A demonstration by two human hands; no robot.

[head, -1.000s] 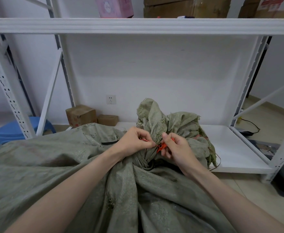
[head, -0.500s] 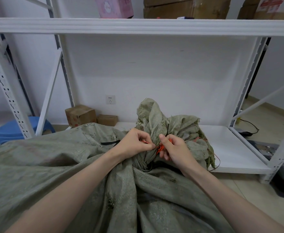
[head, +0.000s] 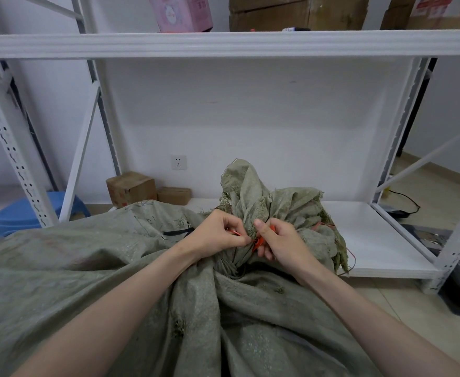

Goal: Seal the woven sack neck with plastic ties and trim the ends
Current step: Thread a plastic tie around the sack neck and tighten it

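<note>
A large grey-green woven sack point(head: 92, 268) lies across the foreground, its bunched neck point(head: 253, 208) rising at the centre. An orange plastic tie point(head: 258, 242) wraps the neck. My left hand point(head: 218, 235) pinches one thin end of the tie on the left side of the neck. My right hand point(head: 280, 240) pinches the tie's orange part on the right side, thumb up against the fabric. A thin red tail point(head: 351, 254) of tie hangs past the frayed sack mouth on the right.
A white metal rack surrounds the sack; its low shelf point(head: 365, 240) lies behind the neck and its upper shelf point(head: 223, 43) carries cardboard boxes. Two small cardboard boxes point(head: 131, 187) and a blue stool point(head: 24, 210) stand at left. A black cable point(head: 403, 200) lies at right.
Both hands have stayed at the sack neck, shifting only slightly; my right hand has crept a little left and up along the tie.
</note>
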